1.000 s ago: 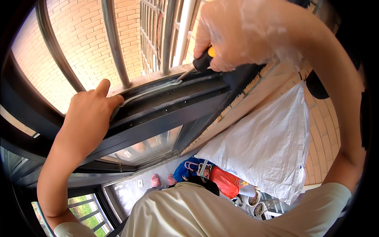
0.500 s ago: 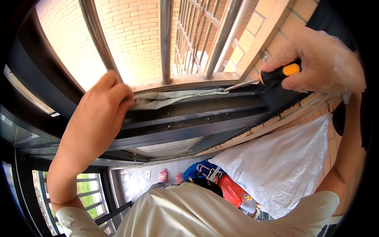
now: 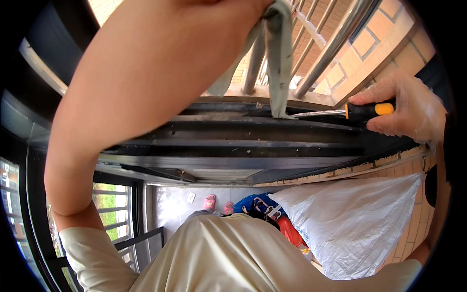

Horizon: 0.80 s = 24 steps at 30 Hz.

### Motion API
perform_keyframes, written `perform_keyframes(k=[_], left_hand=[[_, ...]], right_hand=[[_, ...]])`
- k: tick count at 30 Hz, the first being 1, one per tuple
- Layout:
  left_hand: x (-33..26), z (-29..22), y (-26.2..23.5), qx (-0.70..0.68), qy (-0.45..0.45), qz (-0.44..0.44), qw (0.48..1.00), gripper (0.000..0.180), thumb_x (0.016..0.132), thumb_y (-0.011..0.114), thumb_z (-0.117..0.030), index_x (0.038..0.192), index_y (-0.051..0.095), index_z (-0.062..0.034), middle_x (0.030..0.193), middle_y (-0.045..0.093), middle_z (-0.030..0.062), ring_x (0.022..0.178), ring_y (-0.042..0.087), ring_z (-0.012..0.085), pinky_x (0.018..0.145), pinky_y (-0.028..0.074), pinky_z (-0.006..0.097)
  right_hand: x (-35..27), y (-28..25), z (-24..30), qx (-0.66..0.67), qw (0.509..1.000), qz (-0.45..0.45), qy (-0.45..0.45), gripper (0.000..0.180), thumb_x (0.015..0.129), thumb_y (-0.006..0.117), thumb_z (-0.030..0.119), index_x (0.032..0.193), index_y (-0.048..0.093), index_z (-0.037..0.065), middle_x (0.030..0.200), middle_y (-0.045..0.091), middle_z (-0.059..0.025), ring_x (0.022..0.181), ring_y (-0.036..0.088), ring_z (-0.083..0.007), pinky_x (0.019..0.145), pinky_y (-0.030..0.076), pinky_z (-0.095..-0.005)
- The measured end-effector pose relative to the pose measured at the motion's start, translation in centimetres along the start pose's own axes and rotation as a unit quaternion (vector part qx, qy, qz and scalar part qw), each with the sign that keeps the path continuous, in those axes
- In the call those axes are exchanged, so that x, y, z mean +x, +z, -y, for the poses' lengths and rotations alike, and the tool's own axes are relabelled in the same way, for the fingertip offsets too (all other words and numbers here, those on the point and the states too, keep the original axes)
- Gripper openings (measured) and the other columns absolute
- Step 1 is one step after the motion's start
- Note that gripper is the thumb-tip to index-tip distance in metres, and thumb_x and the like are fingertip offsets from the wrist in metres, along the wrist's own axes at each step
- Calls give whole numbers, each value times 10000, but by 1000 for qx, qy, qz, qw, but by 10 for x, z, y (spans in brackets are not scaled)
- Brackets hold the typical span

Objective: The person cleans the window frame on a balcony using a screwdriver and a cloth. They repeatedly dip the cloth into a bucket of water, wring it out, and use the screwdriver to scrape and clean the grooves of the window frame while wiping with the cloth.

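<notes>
We clasp a grey-green cloth strip [image 3: 280,63] in our bare left hand [image 3: 221,24], our clear-plastic-gloved right hand [image 3: 419,108] closed around a black-and-yellow-handled steel screwdriver [image 3: 359,112] touching the strip's lower end.

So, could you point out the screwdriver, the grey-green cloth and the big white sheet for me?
Screwdriver [image 3: 358,112]: head view, on the black handle near the shaft.
Cloth [image 3: 280,63]: head view, midway down its hanging strip.
White sheet [image 3: 351,219]: head view, on its broad middle.
</notes>
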State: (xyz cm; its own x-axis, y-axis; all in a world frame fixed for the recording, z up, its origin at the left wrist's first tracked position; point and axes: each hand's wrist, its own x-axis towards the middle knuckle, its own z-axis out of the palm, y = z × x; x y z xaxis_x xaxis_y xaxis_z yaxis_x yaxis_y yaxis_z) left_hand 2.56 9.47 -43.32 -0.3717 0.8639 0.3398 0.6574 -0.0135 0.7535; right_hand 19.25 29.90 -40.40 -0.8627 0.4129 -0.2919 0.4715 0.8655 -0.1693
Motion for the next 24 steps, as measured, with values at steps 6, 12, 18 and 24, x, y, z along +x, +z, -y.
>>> perform_keyframes(k=[6,12,18,24], left_hand=[[-1,-11,-8,72,16,41,996,128,897,504,-112,958,501,0,800,580,104,689,559,161,620,440,241],[-4,-19,-18,144,7,80,986,106,886,499,-87,928,508,10,784,582,119,680,564,177,607,440,250],[-2,-25,-20,195,-15,118,974,86,876,495,-61,899,516,20,768,584,135,672,569,193,593,440,260],[-8,-54,-14,297,-70,126,944,73,865,490,-35,869,523,29,752,586,150,663,573,210,580,440,269]], right_hand=[[8,12,0,33,997,9,-67,365,706,661,23,1070,649,32,693,614,-47,478,497,-79,439,407,-214],[11,20,0,55,997,40,-27,393,729,658,94,1120,629,68,732,638,-70,444,486,-78,430,409,-216],[29,35,27,78,995,36,-44,386,752,638,149,1132,622,80,845,677,-120,492,531,-107,484,444,-250],[44,41,47,72,988,69,-118,435,790,607,248,1198,578,100,555,539,-65,484,501,-112,495,424,-271]])
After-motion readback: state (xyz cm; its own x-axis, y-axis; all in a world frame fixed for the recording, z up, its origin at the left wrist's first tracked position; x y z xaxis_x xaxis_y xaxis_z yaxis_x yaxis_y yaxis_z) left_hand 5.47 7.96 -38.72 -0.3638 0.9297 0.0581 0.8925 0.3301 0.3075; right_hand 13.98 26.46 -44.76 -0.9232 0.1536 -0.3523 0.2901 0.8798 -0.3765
